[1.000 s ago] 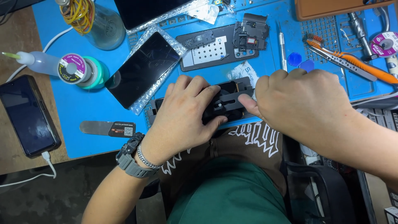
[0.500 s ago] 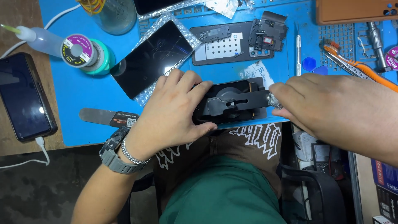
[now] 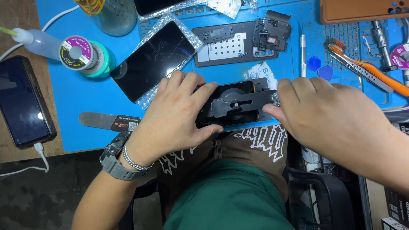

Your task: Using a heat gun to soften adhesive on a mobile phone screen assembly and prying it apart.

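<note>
I have my left hand [image 3: 179,115] spread flat over the left half of the black clamp [image 3: 233,104], fingers splayed across its top and thumb hooked under the near edge, pressing it down rather than closing around it. The clamp sits at the near edge of the blue mat [image 3: 76,102], right above my lap. My right hand [image 3: 328,119] is at the clamp's right end, thumb and forefinger pinched tight on the small metal knob [image 3: 276,99] there; the other fingers are curled in loosely.

Just behind the clamp lies a dark phone back [image 3: 236,44] with a pale perforated plate, and to its left a black screen [image 3: 155,59] tilted on clear wrap. Farther left of the clamp stand a roll of solder wire [image 3: 79,53] and a squeeze bottle [image 3: 40,42]. A metal pry blade [image 3: 108,122] lies left of the clamp beside my wrist. Off the mat's left edge a phone [image 3: 23,102] rests on the wooden table, cable plugged in. Right of the clamp are two blue picks [image 3: 319,68] and an orange brush [image 3: 366,72].
</note>
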